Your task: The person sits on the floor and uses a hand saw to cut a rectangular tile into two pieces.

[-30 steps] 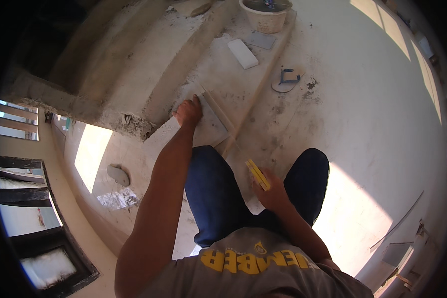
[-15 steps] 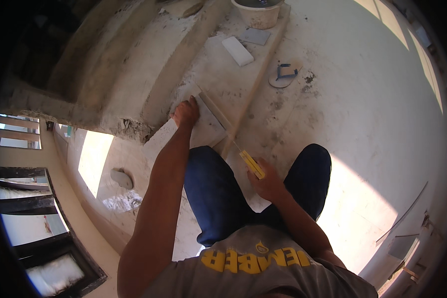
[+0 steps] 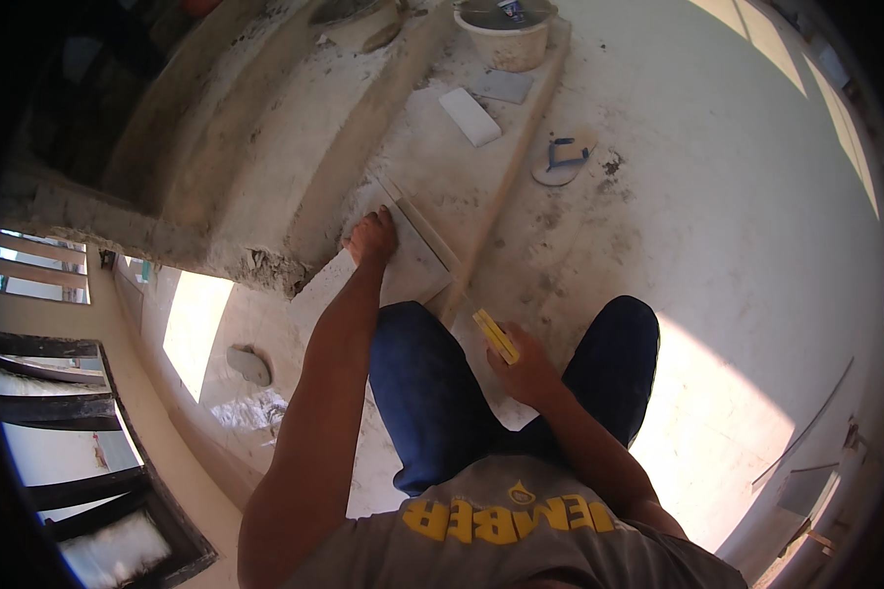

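My left hand, fingers bent and closed, grips a pale square board or tile at the foot of the concrete steps. A narrow straight strip lies along that tile's right edge. My right hand is closed on a yellow bar-shaped tool, like a folded rule, held between my knees and right of the tile. The far end of the tool is hard to make out.
A white block and grey plate lie on the step below a bucket. A sandal lies right; a grey flat object lies left. Dark-framed windows stand at left.
The view has shifted, so the scene sits slightly lower than half a second ago. My right hand with the yellow tool has moved a little left since a second ago. My left hand stays on the tile.
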A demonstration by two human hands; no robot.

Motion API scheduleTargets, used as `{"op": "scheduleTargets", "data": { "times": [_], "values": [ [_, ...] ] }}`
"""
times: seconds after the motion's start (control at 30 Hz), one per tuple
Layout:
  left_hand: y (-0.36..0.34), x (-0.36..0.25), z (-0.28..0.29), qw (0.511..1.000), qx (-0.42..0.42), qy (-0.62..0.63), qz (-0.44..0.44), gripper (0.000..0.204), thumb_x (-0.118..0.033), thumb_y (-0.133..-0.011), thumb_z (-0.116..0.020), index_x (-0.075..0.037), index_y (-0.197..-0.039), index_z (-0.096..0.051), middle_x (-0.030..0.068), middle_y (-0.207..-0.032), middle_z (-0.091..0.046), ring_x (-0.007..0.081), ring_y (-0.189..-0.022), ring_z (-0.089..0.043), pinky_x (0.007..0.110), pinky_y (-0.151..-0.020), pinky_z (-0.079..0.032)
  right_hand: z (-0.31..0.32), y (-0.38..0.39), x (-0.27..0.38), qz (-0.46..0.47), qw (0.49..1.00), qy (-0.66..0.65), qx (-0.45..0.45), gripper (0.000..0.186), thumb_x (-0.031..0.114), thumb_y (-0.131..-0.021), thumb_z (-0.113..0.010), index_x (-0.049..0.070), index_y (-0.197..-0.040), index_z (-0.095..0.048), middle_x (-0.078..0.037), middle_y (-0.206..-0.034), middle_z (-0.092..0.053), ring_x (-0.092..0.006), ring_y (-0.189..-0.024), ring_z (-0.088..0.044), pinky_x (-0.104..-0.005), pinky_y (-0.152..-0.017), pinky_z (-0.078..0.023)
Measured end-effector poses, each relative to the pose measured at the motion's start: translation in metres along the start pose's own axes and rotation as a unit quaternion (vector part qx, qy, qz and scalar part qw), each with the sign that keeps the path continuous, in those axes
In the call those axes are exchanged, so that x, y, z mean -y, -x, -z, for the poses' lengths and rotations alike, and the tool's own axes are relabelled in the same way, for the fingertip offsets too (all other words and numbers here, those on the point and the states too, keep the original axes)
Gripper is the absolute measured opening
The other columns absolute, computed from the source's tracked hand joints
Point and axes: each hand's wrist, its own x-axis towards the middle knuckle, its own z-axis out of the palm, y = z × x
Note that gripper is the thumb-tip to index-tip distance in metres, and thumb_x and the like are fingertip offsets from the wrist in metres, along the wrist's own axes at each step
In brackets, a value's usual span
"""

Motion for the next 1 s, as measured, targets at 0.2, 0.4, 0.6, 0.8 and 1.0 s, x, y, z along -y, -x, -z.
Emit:
{"op": "scheduleTargets", "data": {
  "times": [0.2, 0.4, 0.6, 0.8, 1.0],
  "values": [
    [0.001, -0.002, 0.004, 1.0, 0.006, 0.01, -0.003, 0.063, -0.051, -0.112, -0.031, -0.008, -0.131, -0.073, 0.0226, -0.131, -0.073, 0.0401, -0.127, -0.066, 0.065, -0.121, -0.027, 0.032, 0.055, -0.017, 0.032, 0.999, -0.024, -0.006, 0.024, 0.014, -0.098, -0.069, -0.001, -0.116, -0.066, -0.024, -0.085, -0.07, -0.0426, -0.087, -0.074, -0.0451, -0.079, -0.056],
    [0.0, -0.003, 0.006, 1.0, 0.006, 0.002, -0.015, 0.063, -0.051, -0.111, -0.032, -0.007, -0.131, -0.072, 0.0233, -0.131, -0.072, 0.0422, -0.129, -0.065, 0.067, -0.121, -0.027, -0.038, -0.076, -0.014, 0.083, 0.995, 0.037, -0.035, 0.029, 0.022, -0.1, -0.068, -0.003, -0.114, -0.065, -0.027, -0.087, -0.068, -0.0495, -0.085, -0.068, -0.0503, -0.077, -0.054],
    [0.009, 0.005, 0.004, 1.0, 0.02, 0.006, -0.004, 0.062, -0.05, -0.111, -0.033, -0.006, -0.13, -0.073, 0.0224, -0.131, -0.073, 0.0408, -0.129, -0.065, 0.067, -0.12, -0.028, 0.038, 0.077, -0.012, -0.028, 0.999, -0.011, 0.015, 0.03, 0.019, -0.096, -0.071, -0.002, -0.117, -0.064, -0.026, -0.092, -0.072, -0.0424, -0.087, -0.075, -0.0432, -0.08, -0.059],
    [0.002, -0.014, -0.002, 1.0, 0.018, 0.01, -0.016, 0.064, -0.049, -0.112, -0.031, -0.005, -0.127, -0.074, 0.0219, -0.129, -0.074, 0.0373, -0.127, -0.067, 0.062, -0.114, -0.035, -0.012, -0.04, -0.028, 0.089, 0.994, 0.033, -0.058, 0.027, 0.019, -0.098, -0.07, -0.004, -0.109, -0.064, -0.027, -0.089, -0.069, -0.0461, -0.081, -0.068, -0.0459, -0.075, -0.055],
    [0.001, 0.013, 0.001, 1.0, 0.0, 0.004, -0.012, 0.062, -0.048, -0.113, -0.032, -0.005, -0.126, -0.074, 0.0204, -0.126, -0.075, 0.0351, -0.123, -0.069, 0.057, -0.115, -0.037, -0.02, -0.022, -0.007, 0.046, 0.998, -0.029, -0.001, 0.031, 0.026, -0.102, -0.068, -0.002, -0.115, -0.062, -0.029, -0.094, -0.07, -0.0525, -0.092, -0.068, -0.0536, -0.078, -0.054]
  ]
}}
